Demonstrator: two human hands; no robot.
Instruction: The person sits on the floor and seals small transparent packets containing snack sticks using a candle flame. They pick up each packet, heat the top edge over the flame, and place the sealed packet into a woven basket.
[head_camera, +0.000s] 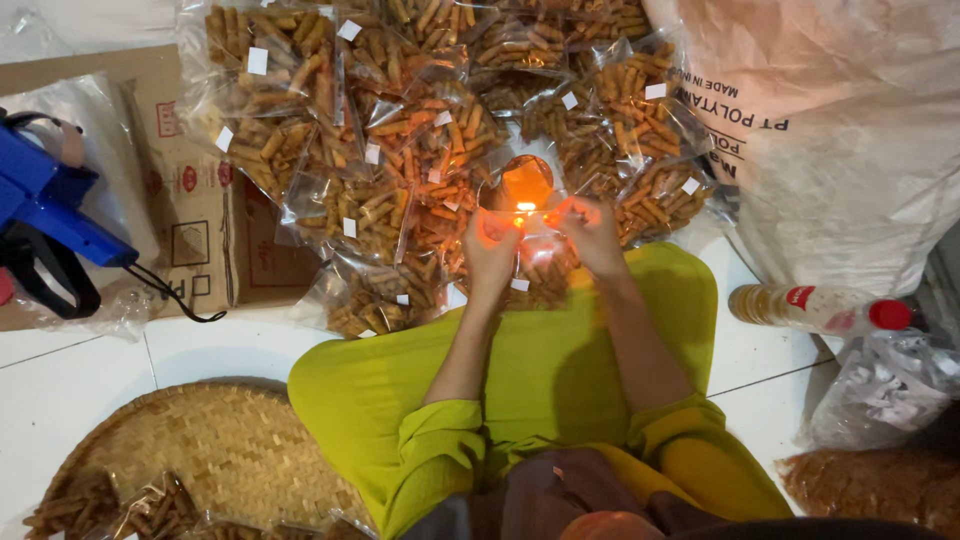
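A big white sack (850, 150) fills the upper right of the frame, its top cut off by the edge. Across the upper middle spreads a heap of clear bags (420, 130) packed with brown stick snacks, each bearing a small white square label. At lower left lies a round woven tray (215, 450) with more snack sticks and bags along its bottom edge, partly cut off. A flattened cardboard box (195, 215) with red printing lies at left, and a blue handheld tool (45, 200) sits over it at the far left. A plastic bottle (815, 307) of yellowish liquid with a red cap lies at right.

In the centre, above your green-clad lap, your left hand (490, 250) and right hand (592, 232) each pinch an edge of one small clear bag (535, 265) of snacks, holding it at a little flame (524, 208). What the flame burns on is hidden by the glow.
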